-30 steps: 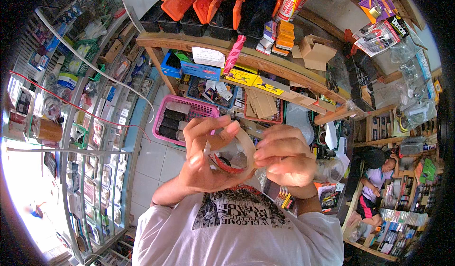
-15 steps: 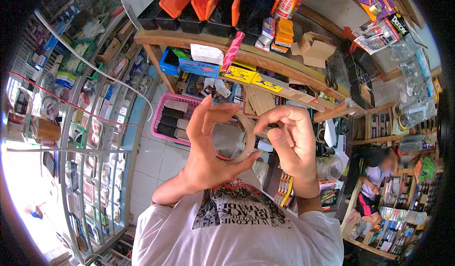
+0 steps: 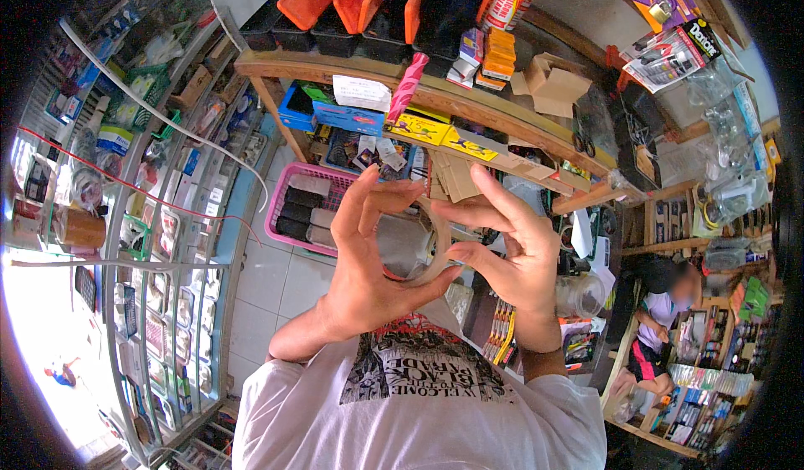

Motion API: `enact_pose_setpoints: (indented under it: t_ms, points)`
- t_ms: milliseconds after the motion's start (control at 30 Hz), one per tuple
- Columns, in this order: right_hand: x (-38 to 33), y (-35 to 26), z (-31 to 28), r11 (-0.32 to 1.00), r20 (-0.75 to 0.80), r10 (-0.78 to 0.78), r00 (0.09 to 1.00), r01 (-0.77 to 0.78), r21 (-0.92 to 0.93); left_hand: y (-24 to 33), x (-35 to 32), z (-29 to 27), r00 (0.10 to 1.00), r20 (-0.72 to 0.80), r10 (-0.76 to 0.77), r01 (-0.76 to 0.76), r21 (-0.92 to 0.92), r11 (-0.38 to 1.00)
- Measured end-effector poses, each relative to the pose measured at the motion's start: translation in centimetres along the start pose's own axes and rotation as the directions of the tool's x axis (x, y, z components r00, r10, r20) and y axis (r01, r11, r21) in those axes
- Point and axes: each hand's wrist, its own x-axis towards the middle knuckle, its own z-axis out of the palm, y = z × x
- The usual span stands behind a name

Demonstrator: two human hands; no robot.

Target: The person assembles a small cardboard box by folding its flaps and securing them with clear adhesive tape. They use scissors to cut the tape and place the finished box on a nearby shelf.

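R hand (image 3: 517, 260) now spread wider, nr tape roll (image 3: 440, 242), L hand (image 3: 360, 256) gripping it

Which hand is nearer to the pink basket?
Left. The left hand overlaps the pink basket in view; the right hand is farther right, beyond the tape roll.

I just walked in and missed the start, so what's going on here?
The person in the printed white T-shirt holds a pale, round, tape-like ring in the left hand, which curls around it. The right hand is at the ring's right side, thumb and index finger apart; whether they press on it is hard to tell. Beyond the left hand, a pink plastic basket holds dark and grey bundles.
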Motion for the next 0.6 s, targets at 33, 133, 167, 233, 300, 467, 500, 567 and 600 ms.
enact_pose_setpoints:
  t_ms: [33,133,167,233,300,467,500,567,600]
  points:
    - [-0.1,0.2,0.2,0.999,-0.038,0.02,0.999,-0.019,0.034,0.0,0.0,0.1,1.0,0.002,0.01,-0.01,0.003,1.0]
    - [-0.8,0.5,1.3,0.992,-0.17,0.053,0.984,-0.033,0.119,0.0,0.0,0.3,1.0,-0.01,0.018,-0.018,0.01,1.0]
    - [-1.0,0.8,1.6,0.989,-0.215,0.061,0.975,-0.03,0.144,0.0,0.0,0.4,1.0,-0.018,0.018,-0.018,0.012,1.0]
    - [-1.5,2.1,2.1,0.997,-0.272,-0.056,0.961,0.068,0.036,-0.1,0.0,0.4,1.0,-0.022,0.009,-0.009,-0.001,1.0]
    - [-0.9,1.9,2.5,0.991,-0.285,-0.126,0.95,0.136,0.014,-0.1,-0.1,0.4,1.0,-0.008,-0.013,0.014,0.021,1.0]
    - [-1.1,2.0,2.4,0.991,-0.28,-0.003,0.96,0.042,0.131,-0.5,-0.5,0.5,0.994,0.029,-0.108,0.106,0.035,0.994]
    - [-1.1,2.0,2.4,0.983,-0.279,0.035,0.96,0.017,0.182,-0.6,-0.6,0.6,0.989,0.034,-0.141,0.14,0.036,0.989]
    - [-1.1,2.1,2.3,0.994,-0.286,0.002,0.958,0.031,0.109,-0.7,-0.9,0.9,0.977,0.044,-0.208,0.207,0.038,0.978]
    - [-1.0,2.2,2.2,0.997,-0.288,-0.014,0.958,0.036,0.072,-0.7,-0.8,0.9,0.968,0.036,-0.25,0.248,0.052,0.967]
